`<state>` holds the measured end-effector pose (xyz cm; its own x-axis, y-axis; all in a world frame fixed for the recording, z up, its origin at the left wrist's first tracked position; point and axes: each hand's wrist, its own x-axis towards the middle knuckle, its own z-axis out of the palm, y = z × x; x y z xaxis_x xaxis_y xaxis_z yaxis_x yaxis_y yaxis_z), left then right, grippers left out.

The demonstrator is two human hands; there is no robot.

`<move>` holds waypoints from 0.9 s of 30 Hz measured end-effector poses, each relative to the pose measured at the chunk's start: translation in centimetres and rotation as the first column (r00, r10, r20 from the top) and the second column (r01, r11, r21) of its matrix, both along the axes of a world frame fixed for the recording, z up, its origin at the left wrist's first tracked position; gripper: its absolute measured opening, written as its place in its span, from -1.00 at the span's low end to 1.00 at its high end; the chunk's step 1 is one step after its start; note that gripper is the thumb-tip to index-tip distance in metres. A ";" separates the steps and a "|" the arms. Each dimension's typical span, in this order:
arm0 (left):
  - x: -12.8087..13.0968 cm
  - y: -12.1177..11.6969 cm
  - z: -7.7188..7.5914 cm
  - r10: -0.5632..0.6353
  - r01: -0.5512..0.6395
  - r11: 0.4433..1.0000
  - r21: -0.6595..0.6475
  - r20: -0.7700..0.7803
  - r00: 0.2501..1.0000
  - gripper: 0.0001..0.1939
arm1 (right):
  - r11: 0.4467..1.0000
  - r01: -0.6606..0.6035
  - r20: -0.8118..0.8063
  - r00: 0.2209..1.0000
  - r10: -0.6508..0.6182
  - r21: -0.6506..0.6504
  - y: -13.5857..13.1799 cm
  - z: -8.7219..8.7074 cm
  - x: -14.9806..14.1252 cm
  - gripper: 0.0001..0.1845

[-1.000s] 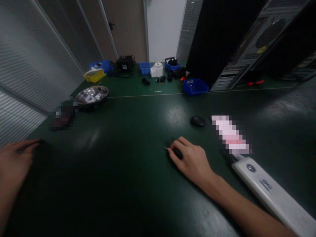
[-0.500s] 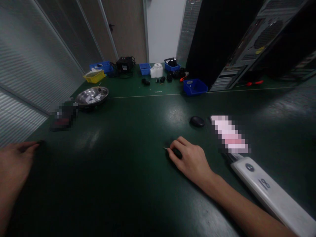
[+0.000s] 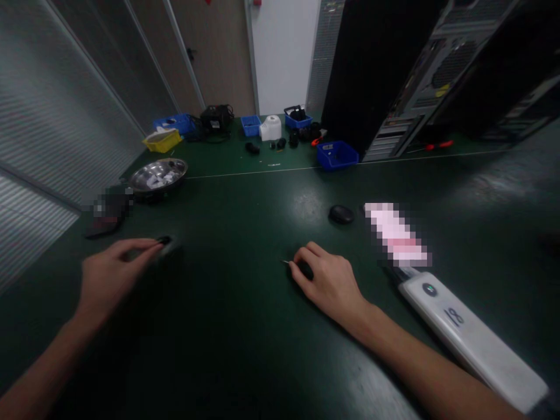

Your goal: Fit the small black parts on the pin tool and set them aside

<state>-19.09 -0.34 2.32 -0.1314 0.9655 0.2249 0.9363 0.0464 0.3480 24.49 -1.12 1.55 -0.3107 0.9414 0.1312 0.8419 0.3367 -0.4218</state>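
Dark-handled tool (image 3: 307,270) sits gripped in our right hand (image 3: 326,280), nearer us than the mouse (image 3: 341,214); well left of it, our left hand (image 3: 112,271) pinches a small black piece (image 3: 164,240).

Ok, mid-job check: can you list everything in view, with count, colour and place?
thin-tipped tool: 1, black handle, in right hand
small piece: 1, black, in left fingertips, too blurred to name
tabletop: 1, green, across view
metal bowl: 1, silver, left, white bits inside
yellow bin: 1, yellow, far left
blue bins: 4, blue, far side
boxy device: 1, black, far side
vented housing: 1, white, far centre
loose parts: several, black, near housing
mouse-like object: 1, black, right of centre
pixelated items: 2, pinkish right, dark left
device marked 18: 1, white, right
computer case: at least 1, grey-black, upper right
door: 1, brown, back
left hand: 1, bare, left
right hand: 1, bare, centre-right
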 end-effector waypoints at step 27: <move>19.3 1.1 -2.6 -0.663 0.676 0.730 0.096 0.339 0.668 -0.76 | 0.995 -0.098 -0.071 0.993 0.100 0.022 -0.2 -0.2 -0.3 -0.77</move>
<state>0.22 0.73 -0.29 0.4954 0.8294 0.2583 0.5483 -0.5292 0.6476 24.17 -1.27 1.33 -0.3913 0.9037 0.1736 0.7718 0.4250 -0.4729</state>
